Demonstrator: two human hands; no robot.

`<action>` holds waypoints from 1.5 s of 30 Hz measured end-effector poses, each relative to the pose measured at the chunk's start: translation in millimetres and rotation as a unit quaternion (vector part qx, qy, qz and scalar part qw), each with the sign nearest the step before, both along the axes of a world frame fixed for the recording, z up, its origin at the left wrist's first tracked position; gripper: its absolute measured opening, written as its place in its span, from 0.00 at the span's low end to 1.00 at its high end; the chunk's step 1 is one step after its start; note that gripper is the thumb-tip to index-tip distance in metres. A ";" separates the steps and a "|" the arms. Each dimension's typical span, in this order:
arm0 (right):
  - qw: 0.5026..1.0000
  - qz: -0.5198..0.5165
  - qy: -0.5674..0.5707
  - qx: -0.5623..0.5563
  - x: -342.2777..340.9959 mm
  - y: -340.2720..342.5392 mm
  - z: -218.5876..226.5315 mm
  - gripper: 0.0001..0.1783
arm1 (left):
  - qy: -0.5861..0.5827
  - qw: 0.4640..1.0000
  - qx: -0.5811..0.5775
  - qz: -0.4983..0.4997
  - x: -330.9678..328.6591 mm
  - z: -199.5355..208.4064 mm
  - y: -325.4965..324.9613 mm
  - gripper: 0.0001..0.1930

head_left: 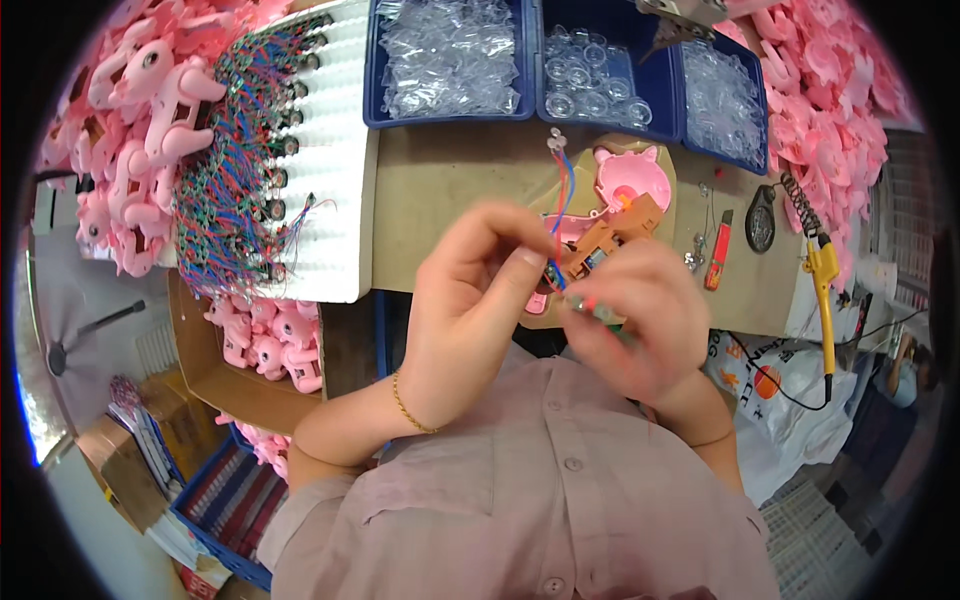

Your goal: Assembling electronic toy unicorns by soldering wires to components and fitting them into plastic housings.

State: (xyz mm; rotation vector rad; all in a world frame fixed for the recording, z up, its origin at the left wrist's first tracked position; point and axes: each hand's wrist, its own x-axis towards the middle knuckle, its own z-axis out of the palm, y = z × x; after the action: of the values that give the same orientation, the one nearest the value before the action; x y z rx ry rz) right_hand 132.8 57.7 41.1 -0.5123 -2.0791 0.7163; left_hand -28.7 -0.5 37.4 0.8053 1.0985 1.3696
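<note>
My left hand (470,300) is closed, thumb and fingertips pinched round red and blue wires (563,190). Those wires run up to a small pale end piece (557,140) lying on the bench. Close beside it, my right hand (650,310) is closed and smeared by motion. Between its fingers shows a small greenish part (592,306) whose kind I cannot make out. Just beyond the hands lies a pink plastic animal-shaped shell (634,178), with an orange-brown plastic mechanism (610,240) against it. My fingers partly hide the mechanism.
Blue bins (530,120) of clear plastic parts line the back. A wire bundle heap (235,170) lies on white foam (340,200) at left. Pink toy bodies (150,100) are piled beside it. At right are a red box cutter (719,250) and a yellow soldering iron (823,280).
</note>
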 end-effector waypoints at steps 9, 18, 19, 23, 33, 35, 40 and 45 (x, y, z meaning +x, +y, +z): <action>0.880 -0.035 -0.019 -0.474 -2.4 21.7 39.1 0.06 | 0.065 0.986 -0.073 -0.135 -24.3 12.8 2.4 0.08; 0.828 0.041 -0.064 -0.556 -16.2 63.9 57.7 0.07 | 0.119 0.974 -0.045 -0.188 -25.8 9.7 6.6 0.07; 0.830 0.048 -0.073 -0.550 -19.1 67.0 54.5 0.08 | 0.166 0.971 -0.002 -0.174 -26.0 8.5 6.2 0.07; 0.912 0.031 -0.112 -0.394 -15.2 66.2 40.5 0.08 | 0.330 0.930 0.091 -0.133 -29.4 13.7 8.1 0.07; 0.910 -0.060 -0.031 -0.409 7.3 29.2 36.9 0.05 | 0.459 0.850 0.250 0.068 -24.9 1.3 1.2 0.16; 0.947 -0.070 -0.062 -0.307 10.4 31.7 47.6 0.04 | 0.343 0.926 0.160 -0.009 -30.0 9.9 2.0 0.13; 0.973 0.085 -0.096 -0.190 -8.9 59.5 53.6 0.06 | 0.198 0.957 0.093 -0.190 -53.7 38.8 14.5 0.11; 0.929 0.194 -0.153 -0.276 -46.9 66.2 31.1 0.13 | 0.166 0.952 -0.075 -0.245 -69.3 28.5 13.2 0.09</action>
State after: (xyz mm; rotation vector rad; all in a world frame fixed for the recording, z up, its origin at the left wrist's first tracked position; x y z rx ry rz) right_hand 85.9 124.0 72.2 -0.5468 -2.2862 1.5655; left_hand -98.0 12.7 65.8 1.1326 1.1434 0.7411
